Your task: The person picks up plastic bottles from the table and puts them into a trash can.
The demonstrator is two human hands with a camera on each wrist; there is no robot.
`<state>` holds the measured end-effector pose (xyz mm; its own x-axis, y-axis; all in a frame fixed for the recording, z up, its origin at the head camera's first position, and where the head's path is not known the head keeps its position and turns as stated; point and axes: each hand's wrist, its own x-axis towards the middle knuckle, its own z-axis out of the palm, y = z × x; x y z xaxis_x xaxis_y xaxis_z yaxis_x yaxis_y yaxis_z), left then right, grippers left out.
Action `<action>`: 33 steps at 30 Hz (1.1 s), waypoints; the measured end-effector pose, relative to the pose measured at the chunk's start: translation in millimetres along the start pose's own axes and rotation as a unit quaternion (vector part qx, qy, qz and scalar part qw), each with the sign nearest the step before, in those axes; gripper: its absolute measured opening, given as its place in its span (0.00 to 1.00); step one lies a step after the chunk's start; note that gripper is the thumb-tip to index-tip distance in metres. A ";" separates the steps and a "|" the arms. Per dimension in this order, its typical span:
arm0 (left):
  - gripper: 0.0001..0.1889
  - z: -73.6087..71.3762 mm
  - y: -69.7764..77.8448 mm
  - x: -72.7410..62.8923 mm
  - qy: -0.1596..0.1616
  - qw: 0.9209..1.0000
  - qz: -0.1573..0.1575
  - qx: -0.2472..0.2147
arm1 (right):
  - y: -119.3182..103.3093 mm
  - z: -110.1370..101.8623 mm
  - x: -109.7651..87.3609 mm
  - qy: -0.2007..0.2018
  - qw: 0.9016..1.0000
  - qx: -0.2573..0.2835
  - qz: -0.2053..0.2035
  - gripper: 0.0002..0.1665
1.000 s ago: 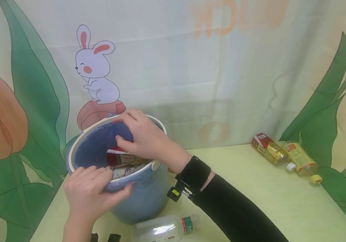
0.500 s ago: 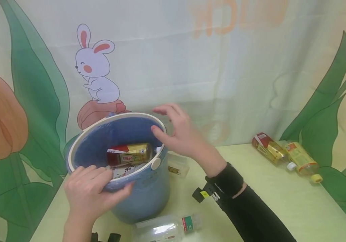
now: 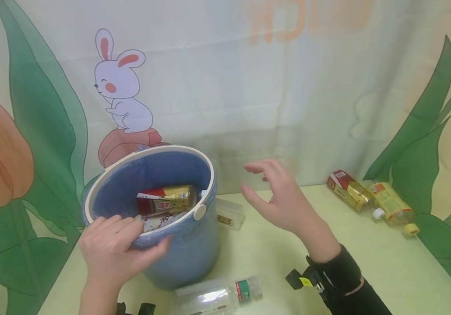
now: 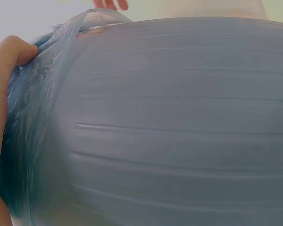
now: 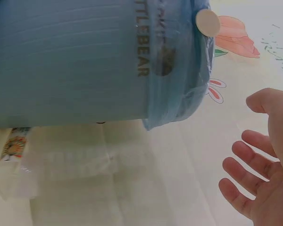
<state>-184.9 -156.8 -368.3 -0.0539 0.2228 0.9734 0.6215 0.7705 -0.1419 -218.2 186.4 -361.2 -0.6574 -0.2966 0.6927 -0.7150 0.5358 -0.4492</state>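
bucket (image 3: pixel 192 247), rim (image 3: pixel 170 149) in left fingers (image 3: pixel 125 229), right fingers (image 5: pixel 240 175) spread

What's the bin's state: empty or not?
Not empty: head view shows a red-and-gold bottle lying inside the bin, below its rim.

- Blue bucket (image 3: pixel 182 258) — white-rimmed, thin plastic film (image 4: pixel 52 70) round its top — stands mouth-up on the desk (image 3: pixel 273 271).
- Red-and-gold bottle (image 3: pixel 166 200) lies on its side inside the bucket, above a pale printed item (image 3: pixel 161 222).

Rabbit-printed backdrop (image 3: pixel 217 87) behind pale-green table (image 3: pixel 383 267)
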 end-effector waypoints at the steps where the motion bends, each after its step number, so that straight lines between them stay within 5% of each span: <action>1: 0.32 0.0 0.0 0.0 0.001 1.000 0.000 0.000 | 0.2 0.1 -5.8 -0.003 1.000 -0.004 0.000 0.27; 13: 0.31 -1.0 2.1 0.8 0.008 1.000 0.002 -0.003 | 1.3 22.0 -65.6 -0.101 0.994 -0.027 0.012 0.29; 23: 0.32 -0.8 0.4 0.1 -0.002 1.000 -0.005 -0.005 | -5.9 62.6 -91.7 -0.200 0.974 -0.055 -0.089 0.24; 33: 0.33 -0.4 -1.4 -0.2 -0.010 1.000 -0.006 -0.005 | -25.3 87.0 -107.1 -0.299 0.951 -0.065 -0.045 0.37</action>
<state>-185.5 -158.2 -368.2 -0.0762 0.2256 0.9712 0.6290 0.7667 -0.1288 -150.4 135.8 -473.1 -0.6410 -0.7215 0.2618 -0.7643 0.5689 -0.3036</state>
